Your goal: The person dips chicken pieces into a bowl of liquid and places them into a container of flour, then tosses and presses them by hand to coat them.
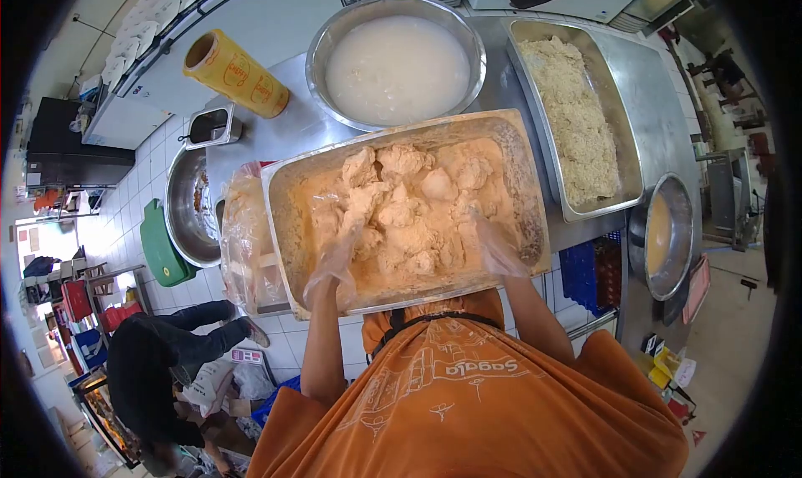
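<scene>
A large rectangular metal tray (532,190) holds orange seasoned flour and several flour-coated pieces (405,161) that look like chicken. Both of my hands wear loose clear plastic gloves and reach into this tray. On the left side, my left hand (341,257) dips among the coated pieces, its fingers dusted and mostly covered by flour. My right hand (499,248) is at the right side of the same tray, fingertips down in the flour beside more pieces. Whether either hand grips a piece is hidden by the coating.
Behind the tray stands a steel bowl (313,65) of cloudy whitish liquid. A long pan (632,156) of pale crumbly coating is on the right, near a bowl (683,244) with yellowish liquid. A cling-film roll (242,75) and plastic-bagged items (242,236) lie left. A person (146,369) bends at lower left.
</scene>
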